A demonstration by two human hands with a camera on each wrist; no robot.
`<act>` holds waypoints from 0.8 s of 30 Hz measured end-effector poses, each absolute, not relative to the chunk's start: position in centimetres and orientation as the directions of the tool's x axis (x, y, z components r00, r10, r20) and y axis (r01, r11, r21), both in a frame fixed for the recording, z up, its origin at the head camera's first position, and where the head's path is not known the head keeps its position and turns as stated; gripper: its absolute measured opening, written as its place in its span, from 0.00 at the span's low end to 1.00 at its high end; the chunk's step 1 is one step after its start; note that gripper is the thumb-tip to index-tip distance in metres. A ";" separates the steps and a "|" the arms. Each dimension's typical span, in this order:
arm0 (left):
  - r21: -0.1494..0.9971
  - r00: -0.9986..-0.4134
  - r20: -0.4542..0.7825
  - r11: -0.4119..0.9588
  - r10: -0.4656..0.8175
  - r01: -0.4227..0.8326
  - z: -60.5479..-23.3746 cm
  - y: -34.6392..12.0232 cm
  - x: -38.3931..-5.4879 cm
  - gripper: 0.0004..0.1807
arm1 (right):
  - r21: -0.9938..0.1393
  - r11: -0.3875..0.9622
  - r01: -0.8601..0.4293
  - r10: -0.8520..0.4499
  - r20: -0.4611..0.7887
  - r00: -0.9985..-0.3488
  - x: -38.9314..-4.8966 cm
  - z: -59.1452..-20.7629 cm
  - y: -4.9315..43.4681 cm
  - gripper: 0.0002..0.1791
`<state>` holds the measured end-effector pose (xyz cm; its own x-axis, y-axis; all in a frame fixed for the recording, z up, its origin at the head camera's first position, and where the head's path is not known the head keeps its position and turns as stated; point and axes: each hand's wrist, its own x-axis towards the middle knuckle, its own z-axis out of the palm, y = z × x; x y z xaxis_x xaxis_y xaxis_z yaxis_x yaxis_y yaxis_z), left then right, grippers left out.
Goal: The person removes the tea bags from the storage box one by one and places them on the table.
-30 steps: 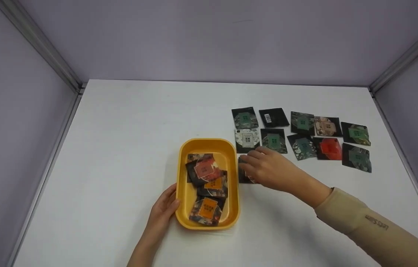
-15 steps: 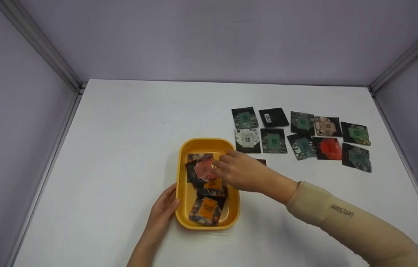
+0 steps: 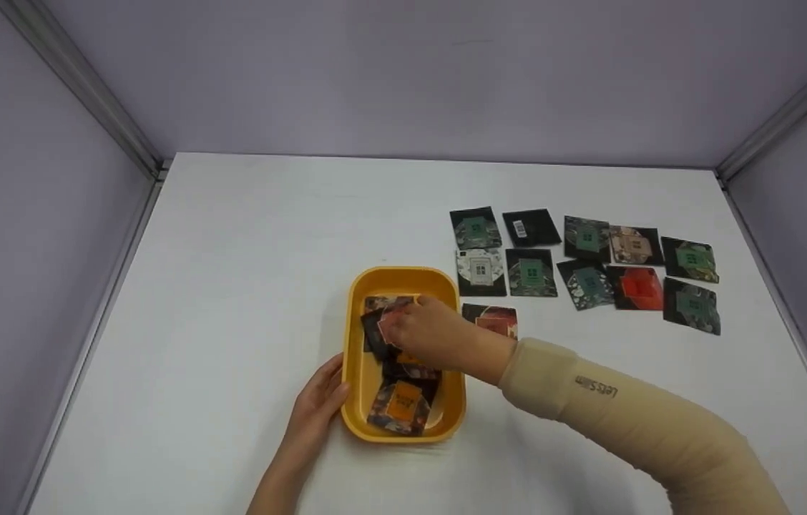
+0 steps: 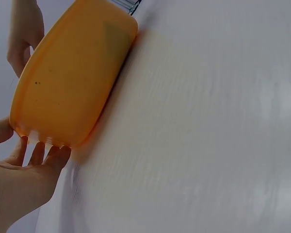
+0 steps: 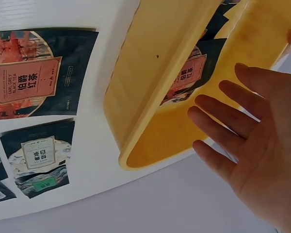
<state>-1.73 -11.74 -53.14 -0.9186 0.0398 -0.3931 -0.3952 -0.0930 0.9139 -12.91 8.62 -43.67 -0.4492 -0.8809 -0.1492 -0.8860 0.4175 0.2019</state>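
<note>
My left hand (image 3: 314,408) holds the near left side of a yellow plastic tray (image 3: 356,422). In the left wrist view, its fingertips (image 4: 63,150) press on the outer wall and the thumb reaches the rim. My right hand (image 3: 432,332) is above the tray, its fingers spread and holding nothing in the right wrist view. Under it, partly covered, lies a tea sachet with a red label (image 5: 188,73). Another sachet with an orange label (image 3: 401,402) lies at the tray's near end. Just right of the tray rests an Earl Grey black tea sachet (image 3: 493,318), partly behind my right wrist.
Several more tea sachets lie in rough rows at the right on the white table (image 3: 246,257), among them a white-labelled one (image 3: 481,272), a bright red one (image 3: 638,287) and a face-down one with a barcode (image 3: 532,227). Grey panels (image 3: 403,79) surround the table.
My right hand has moved left from the sachet beside the tray to over the tray, uncovering that sachet. My left hand and the tray have stayed in place.
</note>
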 end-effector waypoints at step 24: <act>0.918 -0.926 -0.374 -0.116 0.059 -0.378 -53.3 -11.8 -1.6 0.32 | 0.412 0.473 -0.779 -0.553 -0.549 -0.627 -11.8 -44.6 1.5 0.15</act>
<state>-1.55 -11.82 -53.32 -0.9257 0.0589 -0.3736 -0.3781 -0.1161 0.9185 -11.83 1.51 -44.65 -0.6267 -0.5531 -0.5489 -0.7786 0.4731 0.4122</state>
